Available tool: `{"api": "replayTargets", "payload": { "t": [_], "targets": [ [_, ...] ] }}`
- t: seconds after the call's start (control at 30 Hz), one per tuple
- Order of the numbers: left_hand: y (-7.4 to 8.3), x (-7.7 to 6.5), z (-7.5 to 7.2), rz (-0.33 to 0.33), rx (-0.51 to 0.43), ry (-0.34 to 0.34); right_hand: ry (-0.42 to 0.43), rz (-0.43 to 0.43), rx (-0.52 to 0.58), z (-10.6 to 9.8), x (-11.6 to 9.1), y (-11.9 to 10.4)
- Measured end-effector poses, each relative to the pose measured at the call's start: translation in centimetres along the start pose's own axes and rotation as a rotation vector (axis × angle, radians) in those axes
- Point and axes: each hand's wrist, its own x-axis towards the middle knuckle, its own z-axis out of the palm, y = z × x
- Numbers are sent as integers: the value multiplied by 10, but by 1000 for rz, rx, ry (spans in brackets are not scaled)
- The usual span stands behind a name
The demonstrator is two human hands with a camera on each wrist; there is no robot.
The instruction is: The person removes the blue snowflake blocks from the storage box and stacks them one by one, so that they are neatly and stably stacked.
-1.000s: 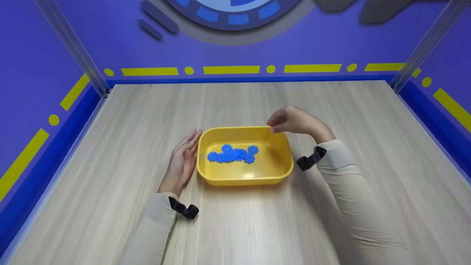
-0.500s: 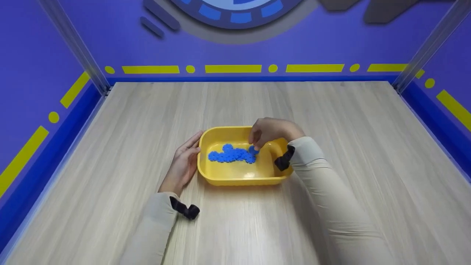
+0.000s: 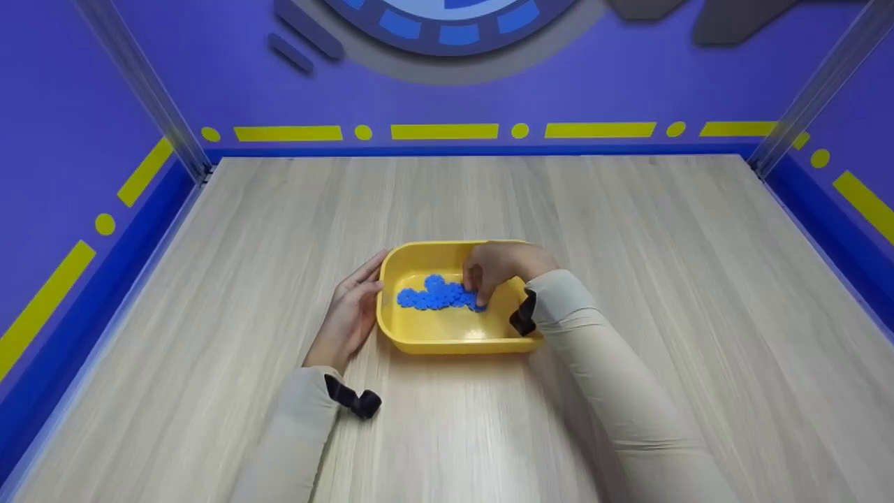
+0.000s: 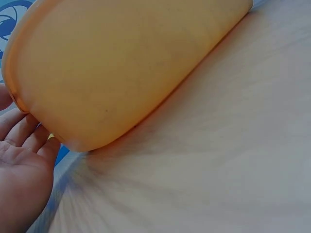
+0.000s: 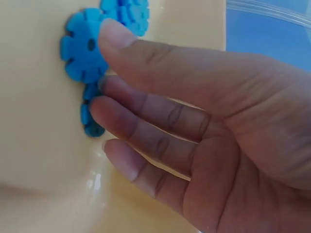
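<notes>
The left hand (image 3: 344, 314) rests along the left end of the yellow bin (image 3: 461, 344), fingers nearly straight against the wall. The right hand (image 3: 504, 264) points down inside, fingers slightly bent, at the blue discs (image 3: 434, 296) on the bin floor; whether it pinches one cannot be told.

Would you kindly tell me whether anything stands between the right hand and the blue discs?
Nothing visible does: the right hand is inside the yellow tub, directly at the blue discs. The left hand is out of the way, at the tub's left end.
</notes>
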Motion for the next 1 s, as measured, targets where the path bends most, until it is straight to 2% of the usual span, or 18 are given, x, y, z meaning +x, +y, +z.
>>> {"api": "replayTargets", "payload": {
  "t": [0.3, 0.73, 1.0],
  "targets": [
    [-1, 1, 3, -3, 12, 3, 51, -3, -88, 6, 2, -1],
    [0, 0, -1, -6, -2, 8, 68, -35, -81, 9, 0, -5],
    [-1, 1, -2, -4, -9, 3, 87, -40, -48, 2, -7, -7]
  ]
}}
